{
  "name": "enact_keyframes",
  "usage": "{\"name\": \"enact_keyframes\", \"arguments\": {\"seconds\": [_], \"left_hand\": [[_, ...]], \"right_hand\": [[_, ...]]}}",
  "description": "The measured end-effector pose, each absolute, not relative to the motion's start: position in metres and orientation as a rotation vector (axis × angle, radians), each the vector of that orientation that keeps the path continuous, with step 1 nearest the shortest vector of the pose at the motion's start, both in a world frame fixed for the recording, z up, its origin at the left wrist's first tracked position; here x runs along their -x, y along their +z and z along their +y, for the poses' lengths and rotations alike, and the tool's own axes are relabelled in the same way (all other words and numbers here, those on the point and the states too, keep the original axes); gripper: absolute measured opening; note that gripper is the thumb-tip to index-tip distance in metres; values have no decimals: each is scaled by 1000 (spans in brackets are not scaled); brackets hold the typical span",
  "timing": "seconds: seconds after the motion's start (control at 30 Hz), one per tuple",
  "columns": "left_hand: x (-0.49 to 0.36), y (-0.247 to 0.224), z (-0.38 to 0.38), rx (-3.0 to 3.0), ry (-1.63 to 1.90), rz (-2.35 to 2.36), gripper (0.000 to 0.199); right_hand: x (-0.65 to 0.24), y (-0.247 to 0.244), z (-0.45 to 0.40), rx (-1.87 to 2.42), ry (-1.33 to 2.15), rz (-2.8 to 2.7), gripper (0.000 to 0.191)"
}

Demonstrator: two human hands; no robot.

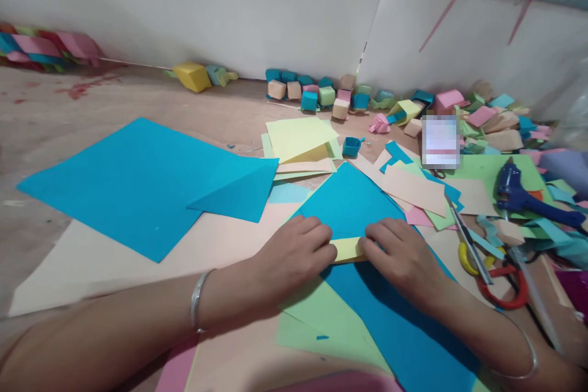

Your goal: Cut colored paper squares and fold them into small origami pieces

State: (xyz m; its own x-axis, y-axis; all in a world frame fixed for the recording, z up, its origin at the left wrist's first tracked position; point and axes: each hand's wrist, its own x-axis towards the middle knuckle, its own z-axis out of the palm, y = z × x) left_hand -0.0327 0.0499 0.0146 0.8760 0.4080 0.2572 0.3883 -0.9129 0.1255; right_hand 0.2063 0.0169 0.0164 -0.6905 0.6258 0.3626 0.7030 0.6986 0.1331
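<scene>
Between my two hands lies a narrow yellow paper strip [348,249], which looks folded. My left hand [301,248] is closed with curled fingers on the strip's left end. The right end is pinched by my right hand [399,254], its fingers bent and the thumb hidden. Both hands rest over a large blue paper sheet [356,202]. Another blue sheet [151,190] with one corner folded over lies to the left. Pale green paper [331,312] shows under the hands. A stack of yellow paper [298,138] sits beyond them.
On the right are scissors with red and yellow handles [503,288], a metal-bladed cutter [468,245] and a blue glue gun [528,199]. Small folded paper boxes [327,96] line the wall, with a heap of paper pieces [496,116] at right. Paper scraps [413,187] lie nearby.
</scene>
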Motion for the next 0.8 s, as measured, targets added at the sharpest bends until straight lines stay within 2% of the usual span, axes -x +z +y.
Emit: {"name": "enact_keyframes", "arguments": {"seconds": [0.2, 0.33, 0.6, 0.73, 0.8], "left_hand": [[36, 28, 45, -2998, 221, 613, 6], [37, 37, 42, -2828, 129, 682, 13], [36, 28, 42, -2853, 180, 684, 16], [37, 26, 48, -2817, 271, 620, 26], [37, 24, 50, -2795, 371, 634, 24]], "right_hand": [[-210, 23, 6, 1100, -278, -2814, 19], [-213, 26, -2, 1156, -239, -2864, 27], [-211, 19, 2, 1006, -428, -2750, 24], [-213, 16, 6, 979, -427, -2643, 20], [-215, 13, 8, 993, -399, -2596, 20]]}}
